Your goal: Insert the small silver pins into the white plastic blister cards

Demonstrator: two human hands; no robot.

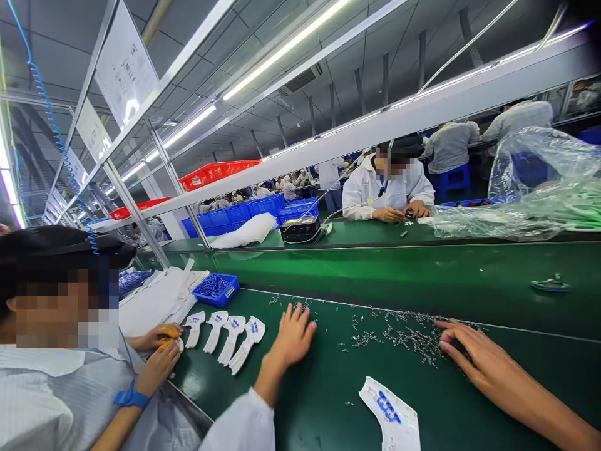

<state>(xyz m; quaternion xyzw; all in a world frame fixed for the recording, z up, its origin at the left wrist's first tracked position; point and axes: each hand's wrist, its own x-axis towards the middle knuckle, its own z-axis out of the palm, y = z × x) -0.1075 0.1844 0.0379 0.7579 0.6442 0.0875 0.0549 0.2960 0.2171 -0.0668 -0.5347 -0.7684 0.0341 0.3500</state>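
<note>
Between our left fingers (297, 318) and the near white piece (399, 418), we have bare worktop (323, 394) to pass over; scattered metal bits (413, 341) lie in the way beside our right fingers (453, 327); four white pieces (231, 343) and a co-worker's hands (162, 363) crowd the left side.

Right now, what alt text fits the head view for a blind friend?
The right hand is at small shiny parts scattered on a green workbench, left hand spread nearby. A white piece is in front, a co-worker at left.
</note>
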